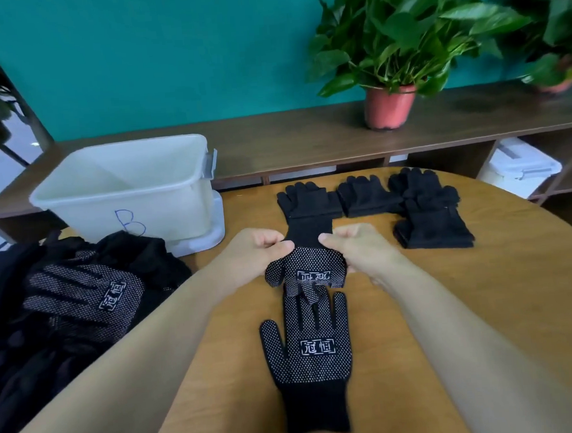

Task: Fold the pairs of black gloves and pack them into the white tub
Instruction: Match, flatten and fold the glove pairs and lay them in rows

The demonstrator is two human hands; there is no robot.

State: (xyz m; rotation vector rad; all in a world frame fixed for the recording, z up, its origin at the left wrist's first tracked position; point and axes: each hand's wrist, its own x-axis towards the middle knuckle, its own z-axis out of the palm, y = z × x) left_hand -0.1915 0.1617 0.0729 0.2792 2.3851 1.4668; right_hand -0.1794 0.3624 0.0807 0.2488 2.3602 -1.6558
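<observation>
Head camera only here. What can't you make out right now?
Head view:
- White tub floor: hidden by its near wall; contents uncertain.
- Loose glove pile: cut off by the left edge; count unknown.
- Folded gloves: black on black, pairs per stack unclear.
- Held glove: sides covered by left hand and right hand; its fingers bunched.

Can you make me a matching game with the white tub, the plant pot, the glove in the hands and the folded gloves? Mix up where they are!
Things
1. white tub
2. plant pot
3. held glove
4. folded gloves

Places
A. on the dark shelf by the green wall
B. pinched between the left hand and the right hand
C. in a row at the far edge of the table
D. at the table's left, with a blue B on its side

Pairs: 1-D, 2-A, 3-B, 4-C
</observation>
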